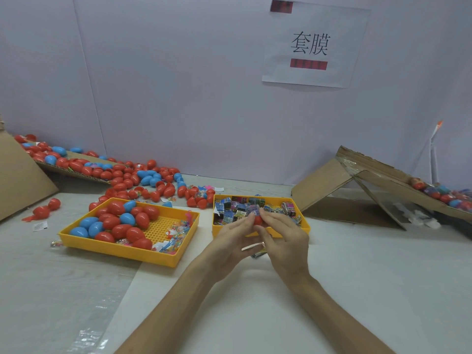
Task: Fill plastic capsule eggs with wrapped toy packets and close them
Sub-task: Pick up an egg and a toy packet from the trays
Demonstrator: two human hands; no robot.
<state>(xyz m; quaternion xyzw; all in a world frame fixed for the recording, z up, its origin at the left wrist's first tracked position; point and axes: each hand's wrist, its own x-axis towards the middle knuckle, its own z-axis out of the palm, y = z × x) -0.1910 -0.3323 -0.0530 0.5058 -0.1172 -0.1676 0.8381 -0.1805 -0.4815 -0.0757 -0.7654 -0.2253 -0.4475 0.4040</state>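
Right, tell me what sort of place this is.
Likely a hand-packing workstation: a yellow tray of capsule eggs, a second tray of wrapped toy packets, and a printed sign on the wall.

Single head-worn wide-angle view, facing forward and down, close over the table, wall behind

The white paper sheet on the wall reads "套膜" (black print).
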